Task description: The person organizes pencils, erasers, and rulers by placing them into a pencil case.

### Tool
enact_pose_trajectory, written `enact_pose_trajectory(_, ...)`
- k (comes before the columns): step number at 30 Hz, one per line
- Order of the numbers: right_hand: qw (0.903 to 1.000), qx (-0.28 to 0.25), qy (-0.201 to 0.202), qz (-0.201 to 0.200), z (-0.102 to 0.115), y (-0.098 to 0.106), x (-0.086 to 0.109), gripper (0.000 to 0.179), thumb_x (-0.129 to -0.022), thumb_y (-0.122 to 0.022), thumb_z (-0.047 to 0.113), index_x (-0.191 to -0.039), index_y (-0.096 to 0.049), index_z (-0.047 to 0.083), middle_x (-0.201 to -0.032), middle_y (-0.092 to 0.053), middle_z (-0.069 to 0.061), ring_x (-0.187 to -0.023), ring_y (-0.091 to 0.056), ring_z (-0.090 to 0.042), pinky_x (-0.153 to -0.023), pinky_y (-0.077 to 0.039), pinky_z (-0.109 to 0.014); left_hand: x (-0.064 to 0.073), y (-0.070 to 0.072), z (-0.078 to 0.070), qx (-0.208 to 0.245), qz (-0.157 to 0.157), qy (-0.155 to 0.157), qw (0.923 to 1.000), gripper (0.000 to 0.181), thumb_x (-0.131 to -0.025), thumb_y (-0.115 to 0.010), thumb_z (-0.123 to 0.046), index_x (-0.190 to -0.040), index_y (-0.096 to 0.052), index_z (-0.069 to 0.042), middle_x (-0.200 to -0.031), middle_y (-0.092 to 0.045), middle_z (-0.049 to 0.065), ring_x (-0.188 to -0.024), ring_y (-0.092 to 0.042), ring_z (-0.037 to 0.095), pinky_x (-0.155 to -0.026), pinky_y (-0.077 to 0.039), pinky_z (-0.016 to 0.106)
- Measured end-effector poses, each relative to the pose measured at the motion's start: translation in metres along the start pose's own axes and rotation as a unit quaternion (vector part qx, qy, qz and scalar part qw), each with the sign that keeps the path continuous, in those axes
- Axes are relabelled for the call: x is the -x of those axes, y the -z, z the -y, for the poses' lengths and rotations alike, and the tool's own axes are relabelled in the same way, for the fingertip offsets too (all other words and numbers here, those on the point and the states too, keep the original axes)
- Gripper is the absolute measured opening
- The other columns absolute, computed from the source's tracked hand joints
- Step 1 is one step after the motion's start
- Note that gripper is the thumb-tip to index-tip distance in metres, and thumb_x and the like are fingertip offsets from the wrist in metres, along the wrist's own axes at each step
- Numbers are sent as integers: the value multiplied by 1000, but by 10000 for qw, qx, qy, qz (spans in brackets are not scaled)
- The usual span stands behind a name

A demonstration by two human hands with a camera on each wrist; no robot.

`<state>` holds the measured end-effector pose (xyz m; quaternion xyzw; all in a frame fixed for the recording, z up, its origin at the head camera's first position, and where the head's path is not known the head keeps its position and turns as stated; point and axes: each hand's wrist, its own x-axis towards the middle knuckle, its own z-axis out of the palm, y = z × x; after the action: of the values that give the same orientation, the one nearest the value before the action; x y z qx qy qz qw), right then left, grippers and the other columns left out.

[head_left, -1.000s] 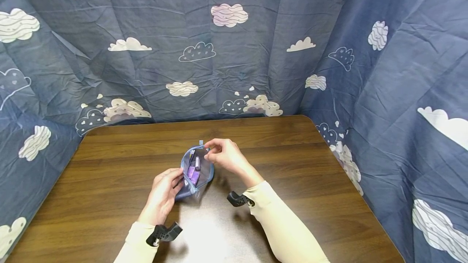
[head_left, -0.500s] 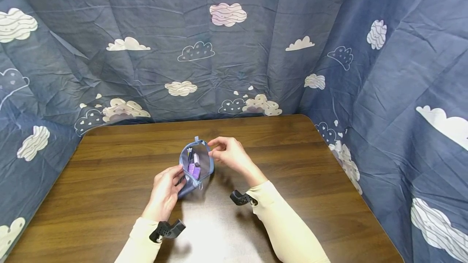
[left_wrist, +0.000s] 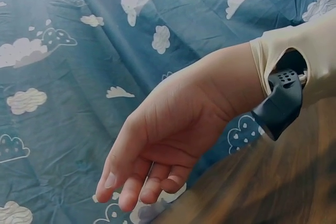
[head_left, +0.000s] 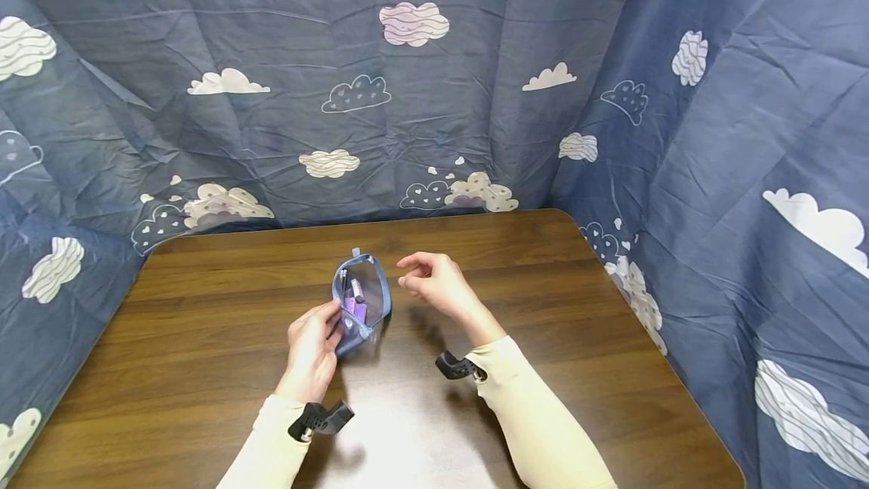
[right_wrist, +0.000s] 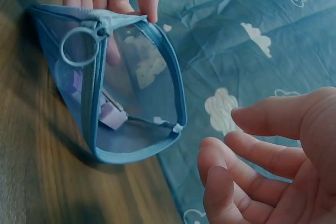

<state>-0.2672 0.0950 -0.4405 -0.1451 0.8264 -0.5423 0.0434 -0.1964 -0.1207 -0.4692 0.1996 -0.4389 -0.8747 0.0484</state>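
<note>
A small blue see-through zip pouch (head_left: 379, 289) stands with its mouth spread wide above the table. My left hand (head_left: 311, 349) holds its near left side, with a thumb at the rim and fingers against the mesh. Inside lie purple block-like pieces (head_left: 360, 313), a pale lilac stick (head_left: 357, 290) and some thin pen-like items (head_left: 343, 283). From the zipper hangs a ring pull (right_wrist: 63, 51). Just right of the pouch, my right hand (head_left: 443, 287) is apart from it with loosely bent fingers, holding nothing. The left wrist view shows the right hand (left_wrist: 178, 114) hanging with nothing in it.
Beneath both hands is a brown wood-grain table (head_left: 204, 323). A dark blue cloth with cloud prints (head_left: 475, 44) hangs behind it and to the sides. Each sleeve carries a black camera mount (head_left: 456, 365) at the wrist.
My right hand has come off the pouch's rim and moved slightly right. The left hand has turned the pouch a little, with its mouth still wide.
</note>
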Motion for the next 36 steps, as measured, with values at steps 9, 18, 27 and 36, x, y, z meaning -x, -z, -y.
enact_pose_trajectory(9, 9997, -166, -87, -153, -11, 0, 5, 23, -89, -74, 11, -112, -72, 10, -76, -70, -2, -73, -68, -35, -55, -50, -28, -9, -4, 8, -947, -414, -227, 9944, 21, -86, -74, -2, -69, -72, -14, -78, -64, -4, -96, -56, 24, -91, -40, 43)
enact_pose_trajectory(18, 9997, -86, -150, -145, -14, 2, 9, 23, -90, -72, 13, -113, -72, 13, -79, -72, -2, -78, -68, -40, -57, -54, -35, -17, -4, 16, -2091, -264, -338, 9770, 4, -84, -75, -4, -85, -75, -1, -86, -61, 2, -92, -54, 24, -82, -42, 40)
enact_pose_trajectory(27, 9997, -157, -150, -81, -17, 3, 11, 23, -90, -71, 12, -113, -71, 12, -79, -71, -3, -80, -68, -43, -65, -56, -48, -21, -3, 20, -3232, 278, -532, 9444, 19, -87, -74, -12, -94, -73, 5, -94, -63, 2, -92, -54, 24, -76, -45, 37)
enact_pose_trajectory(36, 9997, -135, -127, -159, -15, 8, 12, 24, -90, -70, 11, -113, -71, 12, -78, -71, -4, -80, -68, -45, -68, -55, -56, -13, -3, 23, -3592, 771, -956, 9251, 19, -90, -69, -7, -104, -73, 6, -101, -71, 10, -87, -52, 13, -77, -39, 29)
